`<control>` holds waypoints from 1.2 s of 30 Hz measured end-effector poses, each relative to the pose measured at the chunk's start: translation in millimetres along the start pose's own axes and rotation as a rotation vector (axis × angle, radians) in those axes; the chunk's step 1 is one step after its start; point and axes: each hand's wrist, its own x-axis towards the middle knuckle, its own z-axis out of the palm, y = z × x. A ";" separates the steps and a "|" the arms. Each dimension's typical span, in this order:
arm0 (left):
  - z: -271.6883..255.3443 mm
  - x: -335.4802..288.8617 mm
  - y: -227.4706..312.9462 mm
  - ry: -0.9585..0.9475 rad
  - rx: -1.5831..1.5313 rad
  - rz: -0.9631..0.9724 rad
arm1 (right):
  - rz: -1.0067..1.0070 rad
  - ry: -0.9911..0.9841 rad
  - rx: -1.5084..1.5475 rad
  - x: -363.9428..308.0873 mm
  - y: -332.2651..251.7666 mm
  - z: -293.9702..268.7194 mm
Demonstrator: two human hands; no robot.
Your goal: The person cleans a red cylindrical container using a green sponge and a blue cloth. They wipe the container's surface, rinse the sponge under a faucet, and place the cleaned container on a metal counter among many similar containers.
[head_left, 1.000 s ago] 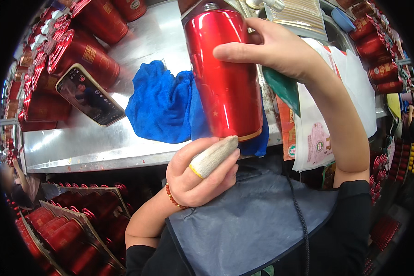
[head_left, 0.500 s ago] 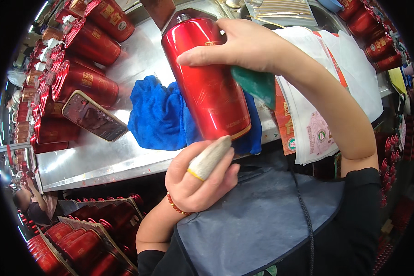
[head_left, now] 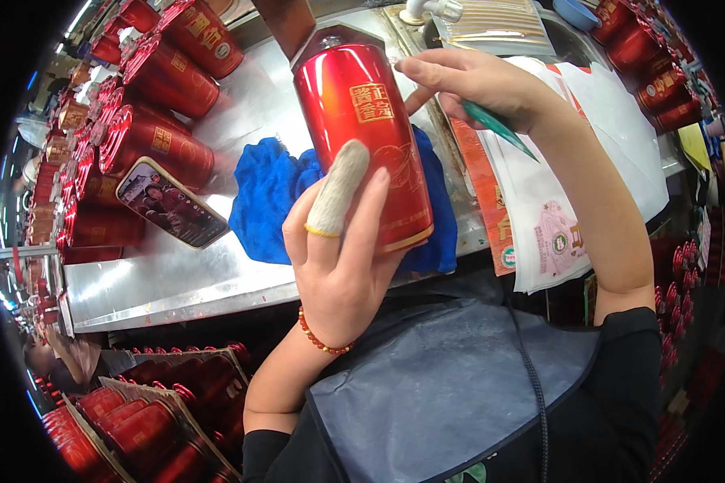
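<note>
A shiny red bottle (head_left: 330, 97) with gold printing on its front tilts over the blue cloth (head_left: 266, 189), its metal neck pointing away from me. My left hand (head_left: 338, 270) holds it around the base; the fingers lie along its front and the thumb is hidden. One of those fingers wears a pale cloth finger sleeve (head_left: 338, 185) with a yellow edge. To the right of the bottle is my right hand (head_left: 491, 84), thumb and fingertips near its upper side. A flat, pointed green scraper (head_left: 503, 130), seen nearly edge-on, is tucked in its lower fingers.
Red bottles (head_left: 169, 76) crowd the left of the metal table (head_left: 177, 282), with a phone (head_left: 169, 205) leaning against them. White printed sheets (head_left: 548, 233) lie at the right. A brown metal piece (head_left: 286, 24) rises beyond the bottle. Crates of red bottles (head_left: 145, 427) stand below left.
My left hand has moved up from the bottle's base onto its front. My right hand has let go of the bottle and drawn right. The bottle has turned, showing its gold label.
</note>
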 end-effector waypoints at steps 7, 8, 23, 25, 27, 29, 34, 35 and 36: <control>2.7 -32.0 -7.5 0.074 -0.185 -0.138 | -0.045 -0.105 0.359 14.2 18.9 12.4; 1.0 -41.3 -8.5 0.074 -0.167 -0.078 | -0.057 -0.144 0.399 18.0 19.7 15.7; 6.5 -16.2 2.1 0.041 -0.060 0.414 | -0.053 0.108 -0.307 14.5 -34.0 38.9; 17.3 -14.1 11.4 0.023 -0.068 0.278 | -0.067 0.076 -0.230 12.1 -34.2 32.5; 16.2 2.7 1.7 0.009 0.020 0.229 | -0.121 0.084 -0.182 15.5 -24.1 24.0; 7.8 14.0 -0.4 -0.047 -0.026 0.061 | -0.046 0.017 -0.082 7.9 -17.7 7.7; 3.3 -20.1 -4.0 0.056 -0.396 -0.264 | 0.094 -0.175 0.206 30.2 -7.8 5.3; 1.0 -22.7 -0.3 0.030 -0.391 -0.323 | 0.093 -0.231 0.307 39.7 6.2 0.2; 2.6 -25.6 -0.3 0.085 -0.373 -0.235 | 0.096 -0.283 0.410 47.1 21.1 -6.7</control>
